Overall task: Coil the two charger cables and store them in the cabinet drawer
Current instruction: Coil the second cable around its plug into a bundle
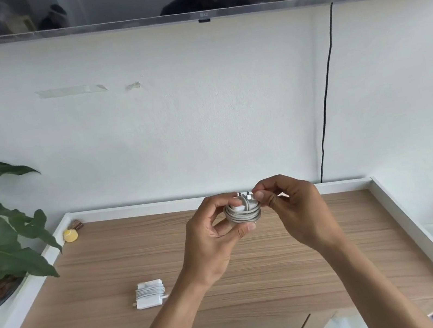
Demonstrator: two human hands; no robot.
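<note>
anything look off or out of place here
Nothing spilled or damaged. Only oddity: two scraps of old tape stuck on the wall. The wrapped charger lies flat on the cabinet top, and the held coil looks tidy.

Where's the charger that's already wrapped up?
In the head view, the wrapped charger lies on the cabinet top, front left, below the left hand.

My left hand (216,235) holds a coiled white charger cable (242,211) above the far middle of the wooden cabinet top (340,257), while my right hand (288,206) pinches its plug end (248,196). A second wound charger (149,293) lies near the front left corner.
</note>
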